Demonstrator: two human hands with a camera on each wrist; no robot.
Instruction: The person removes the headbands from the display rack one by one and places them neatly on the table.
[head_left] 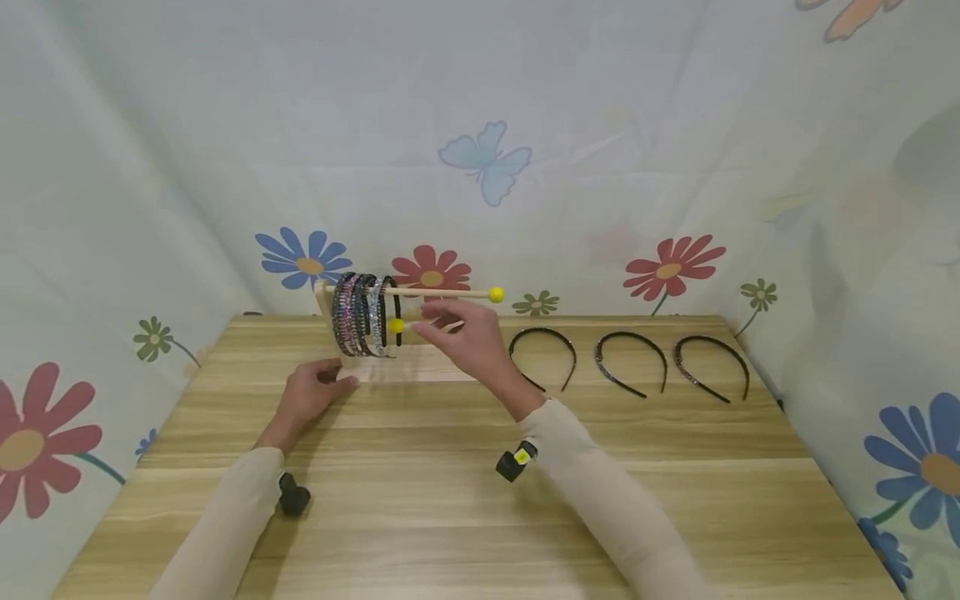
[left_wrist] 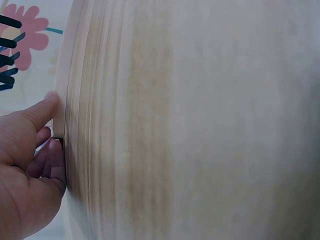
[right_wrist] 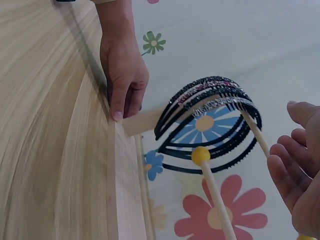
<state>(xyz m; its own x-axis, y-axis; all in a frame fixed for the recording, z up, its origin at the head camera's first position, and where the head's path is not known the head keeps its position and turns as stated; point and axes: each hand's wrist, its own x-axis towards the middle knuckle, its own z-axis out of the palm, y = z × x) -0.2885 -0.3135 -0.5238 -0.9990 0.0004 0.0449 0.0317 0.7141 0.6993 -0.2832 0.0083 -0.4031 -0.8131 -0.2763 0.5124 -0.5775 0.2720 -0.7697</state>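
A wooden headband stand (head_left: pixel 450 292) with yellow ball ends stands at the back left of the table. Several dark, sparkly headbands (head_left: pixel 351 321) hang bunched at the left part of its rod; a silvery one (right_wrist: pixel 212 106) is among them. My left hand (head_left: pixel 307 396) pinches the end of the stand's base (right_wrist: pixel 131 200), thumb on top, as the right wrist view shows. My right hand (head_left: pixel 468 337) is beside the rod, just right of the hung headbands, its fingers loosely bent with nothing between them. Near its thumb is a lower yellow ball (head_left: pixel 396 326), its rod partly hidden by the hand.
Three black headbands, the left one (head_left: pixel 543 330), the middle one (head_left: pixel 633 335) and the right one (head_left: pixel 712 340), lie in a row on the right of the wooden table (head_left: pixel 420 500). Behind the table hangs a flower-printed cloth (head_left: pixel 585 167).
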